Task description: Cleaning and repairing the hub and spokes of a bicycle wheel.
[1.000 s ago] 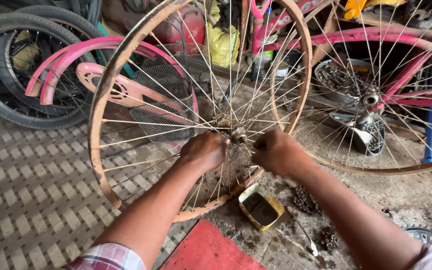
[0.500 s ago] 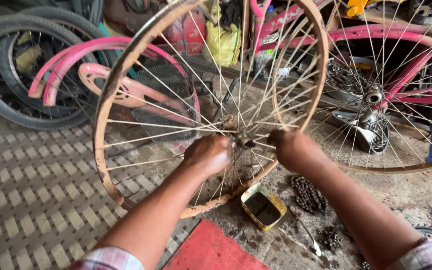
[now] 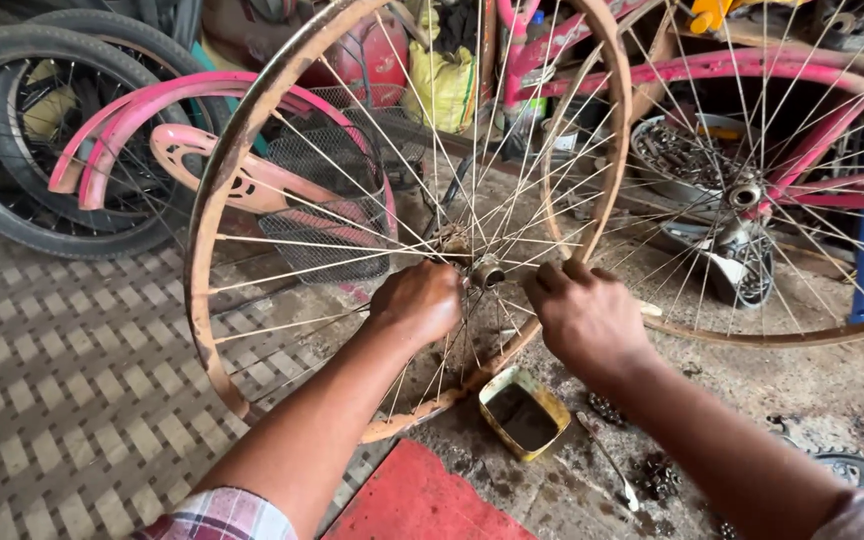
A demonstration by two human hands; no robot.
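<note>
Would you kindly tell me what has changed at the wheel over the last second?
The rusty wheel has tipped a little to the right, and the right hand has drawn back slightly from the hub. The left hand stays closed at the hub, and the small tin has not moved on the ground.

a bicycle repair workshop: spoked wheels [image 3: 412,210], tyres [image 3: 42,130], pink frames [image 3: 752,70], grimy floor [image 3: 812,390]
</note>
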